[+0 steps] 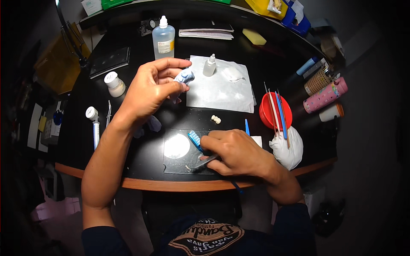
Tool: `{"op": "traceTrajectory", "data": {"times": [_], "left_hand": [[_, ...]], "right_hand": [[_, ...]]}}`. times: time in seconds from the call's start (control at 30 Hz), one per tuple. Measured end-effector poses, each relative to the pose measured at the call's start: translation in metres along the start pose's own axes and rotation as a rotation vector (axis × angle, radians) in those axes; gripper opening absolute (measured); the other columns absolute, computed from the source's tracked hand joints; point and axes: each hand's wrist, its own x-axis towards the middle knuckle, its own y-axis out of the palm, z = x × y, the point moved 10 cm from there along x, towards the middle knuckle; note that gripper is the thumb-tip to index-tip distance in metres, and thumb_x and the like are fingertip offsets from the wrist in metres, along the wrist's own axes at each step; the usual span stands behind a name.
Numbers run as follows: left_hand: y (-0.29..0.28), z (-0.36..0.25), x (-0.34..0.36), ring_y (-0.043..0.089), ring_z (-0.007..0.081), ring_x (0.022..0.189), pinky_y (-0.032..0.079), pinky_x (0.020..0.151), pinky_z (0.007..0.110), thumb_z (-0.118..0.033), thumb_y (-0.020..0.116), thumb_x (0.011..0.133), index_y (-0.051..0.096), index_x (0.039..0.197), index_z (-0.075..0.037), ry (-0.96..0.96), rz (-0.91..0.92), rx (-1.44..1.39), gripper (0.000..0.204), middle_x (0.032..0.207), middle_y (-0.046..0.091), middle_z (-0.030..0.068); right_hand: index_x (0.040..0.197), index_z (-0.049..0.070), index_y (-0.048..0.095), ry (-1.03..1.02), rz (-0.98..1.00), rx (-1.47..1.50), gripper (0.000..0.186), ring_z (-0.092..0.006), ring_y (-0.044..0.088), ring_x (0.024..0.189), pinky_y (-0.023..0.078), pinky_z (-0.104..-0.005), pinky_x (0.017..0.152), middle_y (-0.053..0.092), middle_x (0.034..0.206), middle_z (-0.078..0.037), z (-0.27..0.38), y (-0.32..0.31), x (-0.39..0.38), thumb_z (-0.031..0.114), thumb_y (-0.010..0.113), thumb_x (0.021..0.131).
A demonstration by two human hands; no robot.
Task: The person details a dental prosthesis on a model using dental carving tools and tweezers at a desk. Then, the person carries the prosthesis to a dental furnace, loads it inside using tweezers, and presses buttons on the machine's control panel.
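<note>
My left hand point(154, 88) holds a small light blue moulded piece point(184, 76) between thumb and fingers, above the left edge of a white paper sheet point(221, 98). My right hand point(230, 153) grips a bent metal instrument point(202, 161), probably tweezers, over a glass slab point(171, 164). Its tip is near tiny pale bits on the slab. A blue toothbrush point(194, 139) lies by my fingers, partly hidden by them. A round white pad point(177, 146) shows on or under the slab. A small cream-coloured piece point(215, 119) lies between the slab and the sheet.
A large clear bottle point(163, 44), dropper bottle point(209, 66) and yellow sponge point(253, 37) are farther back. Right: red bowl point(268, 109) with tools, white cloth bundle point(287, 157), pink flask point(319, 98). Left: lidded jar point(115, 86), tube point(96, 134). A wooden front edge point(171, 184) borders the black desk.
</note>
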Motion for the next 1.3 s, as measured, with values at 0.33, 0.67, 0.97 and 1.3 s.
{"op": "traceTrajectory", "data": {"times": [0.33,0.67,0.97,1.3], "left_hand": [[0.025,-0.003,-0.012,0.070,0.0119,0.076,0.058,0.071,0.026,0.006,0.071,0.078,0.068,0.098,0.005,-0.065,0.190,0.550,0.020,0.086,0.070,0.0078],[0.041,-0.008,-0.018,0.068,0.0135,0.078,0.054,0.075,0.027,0.001,0.075,0.073,0.072,0.090,0.004,-0.051,0.225,0.693,0.018,0.082,0.069,0.0060],[0.062,-0.007,-0.028,0.072,0.0219,0.077,0.055,0.073,0.034,-0.005,0.078,0.064,0.072,0.083,0.002,0.032,0.565,0.696,0.021,0.082,0.073,0.0111],[0.091,0.001,-0.048,0.074,0.0323,0.083,0.057,0.073,0.037,0.005,0.082,0.062,0.078,0.089,-0.002,0.035,0.826,0.800,0.028,0.087,0.075,0.0144]], "right_hand": [[0.094,-0.003,0.066,0.206,-0.186,0.017,0.013,-0.0401,0.067,0.084,0.054,-0.0488,0.075,0.061,0.091,-0.020,-0.018,-0.040,-0.012,0.006,0.069,0.086],[0.088,-0.004,0.070,0.387,-0.128,0.060,0.014,-0.0323,0.069,0.070,0.053,-0.0422,0.067,0.068,0.075,-0.018,-0.040,-0.035,-0.014,0.008,0.075,0.086],[0.083,-0.001,0.071,0.408,-0.013,0.020,0.021,-0.0313,0.072,0.067,0.053,-0.0403,0.064,0.070,0.069,-0.015,-0.042,-0.019,-0.015,0.016,0.083,0.084],[0.085,0.001,0.075,0.431,0.076,-0.114,0.033,-0.0409,0.075,0.079,0.059,-0.0481,0.074,0.073,0.077,-0.021,-0.050,-0.024,-0.023,0.033,0.081,0.087]]}}
